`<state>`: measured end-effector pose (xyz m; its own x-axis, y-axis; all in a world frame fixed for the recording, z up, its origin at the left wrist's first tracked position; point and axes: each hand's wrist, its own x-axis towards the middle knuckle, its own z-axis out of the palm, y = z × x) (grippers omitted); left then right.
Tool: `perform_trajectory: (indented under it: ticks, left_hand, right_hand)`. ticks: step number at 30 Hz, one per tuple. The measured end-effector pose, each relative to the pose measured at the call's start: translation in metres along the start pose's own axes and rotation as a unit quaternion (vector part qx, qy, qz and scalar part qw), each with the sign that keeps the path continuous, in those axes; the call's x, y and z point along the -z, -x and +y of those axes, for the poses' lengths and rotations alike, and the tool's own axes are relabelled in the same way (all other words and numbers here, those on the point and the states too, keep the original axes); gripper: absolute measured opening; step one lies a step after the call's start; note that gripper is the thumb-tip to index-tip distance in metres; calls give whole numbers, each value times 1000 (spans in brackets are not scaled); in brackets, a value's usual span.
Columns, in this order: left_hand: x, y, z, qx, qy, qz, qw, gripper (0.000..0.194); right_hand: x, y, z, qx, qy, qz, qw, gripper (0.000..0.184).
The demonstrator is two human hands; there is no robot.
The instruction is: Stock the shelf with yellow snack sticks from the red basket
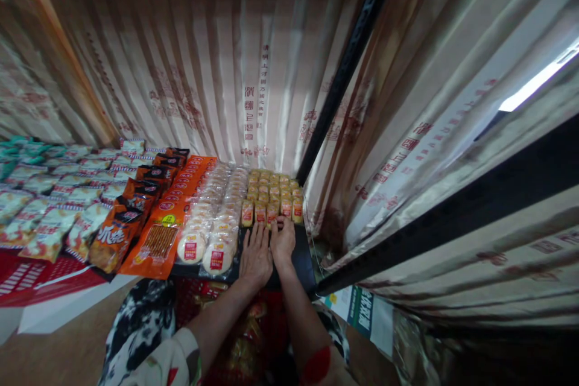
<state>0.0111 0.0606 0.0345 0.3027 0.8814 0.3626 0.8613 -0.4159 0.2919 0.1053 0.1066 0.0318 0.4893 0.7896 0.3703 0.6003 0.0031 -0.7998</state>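
Observation:
Small yellow wrapped snack packs (272,190) with red labels stand in rows at the right end of a dark shelf board (304,256). My left hand (256,256) lies flat with fingers stretched forward, its fingertips against the front row. Beside it, my right hand (283,240) has its fingers bent and closed at a front-row snack pack (271,212); the fingers partly cover that pack. To the left of my hands are two columns of round white wrapped cakes (219,253), each with a red label at the front.
Orange bags of stick snacks (160,241), dark orange bags (118,232) and pale green-white bags (54,226) fill the left. Below my arms sits a red crate (183,301) with gold-wrapped items. Black posts (348,66) and pleated curtains (217,60) border the shelf.

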Motion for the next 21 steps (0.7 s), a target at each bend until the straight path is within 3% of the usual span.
perform_trajectory:
  ticks: [11, 21]
  left_hand:
    - [1, -1, -1, 14, 34, -20, 999, 52]
    - [-3, 1, -3, 2, 19, 8, 1000, 50]
  right_hand:
    - [1, 3, -4, 23, -12, -11, 1000, 16]
    - [5, 10, -7, 36, -30, -21, 999, 16]
